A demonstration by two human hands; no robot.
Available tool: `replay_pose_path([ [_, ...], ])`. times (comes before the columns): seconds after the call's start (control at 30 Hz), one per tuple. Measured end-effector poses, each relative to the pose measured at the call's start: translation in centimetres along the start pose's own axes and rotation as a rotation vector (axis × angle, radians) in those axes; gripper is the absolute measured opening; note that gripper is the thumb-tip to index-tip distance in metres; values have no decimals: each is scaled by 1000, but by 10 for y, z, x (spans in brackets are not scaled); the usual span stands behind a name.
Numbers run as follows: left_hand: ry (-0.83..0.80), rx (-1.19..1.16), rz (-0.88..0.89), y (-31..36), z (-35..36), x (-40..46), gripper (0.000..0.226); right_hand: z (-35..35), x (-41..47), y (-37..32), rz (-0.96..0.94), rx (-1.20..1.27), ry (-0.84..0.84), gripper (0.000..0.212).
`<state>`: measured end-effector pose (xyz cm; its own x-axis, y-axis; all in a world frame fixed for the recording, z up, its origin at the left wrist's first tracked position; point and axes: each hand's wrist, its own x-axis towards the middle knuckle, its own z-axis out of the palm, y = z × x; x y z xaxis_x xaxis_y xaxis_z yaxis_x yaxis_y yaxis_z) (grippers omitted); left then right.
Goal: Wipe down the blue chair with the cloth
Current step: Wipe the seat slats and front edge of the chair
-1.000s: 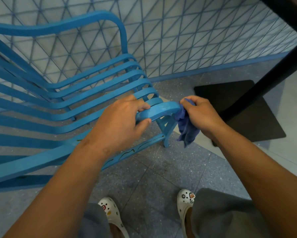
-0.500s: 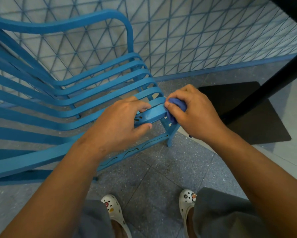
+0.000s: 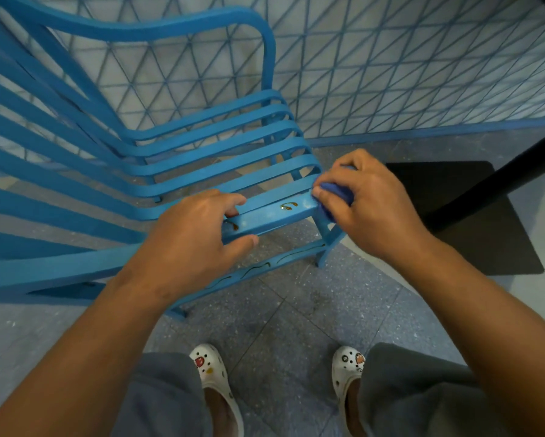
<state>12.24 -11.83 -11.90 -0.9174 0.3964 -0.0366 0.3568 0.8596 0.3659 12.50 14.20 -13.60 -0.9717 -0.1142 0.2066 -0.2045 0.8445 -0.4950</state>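
The wiping is looking only partly done: the right hand (image 3: 370, 203) is gripping a balled-up blue cloth (image 3: 336, 195) with curled fingers and pressing it against the front corner of the blue chair (image 3: 202, 146), while dark squiggly smears are showing on the front slat and on the lower rail beneath it. The left hand (image 3: 192, 244) is clamping the front slat, fingers over the top and thumb under, steadying the chair. The chair is looking like hard painted slats, smooth and curved, standing on a speckled stone floor (image 3: 284, 316).
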Motion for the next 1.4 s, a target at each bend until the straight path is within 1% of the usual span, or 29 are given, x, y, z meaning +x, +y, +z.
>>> replay_pose_path([
  [0.07,17,-20,-32,-6,-2,-4,62,-6,7,8,73,0,7,19],
  [0.13,14,-24,-44,-11,-5,-6,60,-6,9,9,112,2,30,27],
  [0.23,3,-36,-37,-13,-6,-6,60,7,2,-10,84,83,58,54],
  [0.27,2,-34,-30,-13,-6,-6,60,11,1,-15,73,109,61,60],
  [0.3,2,-32,-24,-13,-6,-6,60,12,1,-16,70,124,65,61],
  [0.47,-18,-63,-28,-22,-9,-8,62,-8,13,8,151,32,102,41],
  [0.6,-13,-39,-16,-27,-8,-9,63,2,3,0,88,-27,62,35],
  [0.7,-18,-36,-2,-30,-6,-9,62,13,-5,-12,-38,-69,10,37],
  [0.77,-25,-41,16,-32,-6,-10,62,8,-3,-6,-81,-65,-26,39],
  [0.83,-34,-58,31,-34,-6,-11,62,-1,2,6,-50,-62,-22,39],
  [0.9,-34,-91,43,-35,-7,-12,62,-5,5,15,23,-54,13,44],
  [0.97,-42,-111,50,-35,-8,-12,63,-2,4,12,82,-24,33,51],
  [1.0,-46,-117,51,-35,-9,-12,63,1,3,5,74,-22,27,51],
  [1.13,-58,-106,44,-34,-11,-13,60,12,-7,-20,-185,-45,-101,36],
  [1.2,-59,-92,48,-34,-13,-15,60,7,-6,-18,-238,-35,-145,34],
  [1.33,-40,-61,48,-41,-19,-19,61,-9,2,4,-114,-84,-128,39],
  [1.4,-47,-62,44,-47,-23,-21,61,-11,3,5,-100,-105,-116,36],
])
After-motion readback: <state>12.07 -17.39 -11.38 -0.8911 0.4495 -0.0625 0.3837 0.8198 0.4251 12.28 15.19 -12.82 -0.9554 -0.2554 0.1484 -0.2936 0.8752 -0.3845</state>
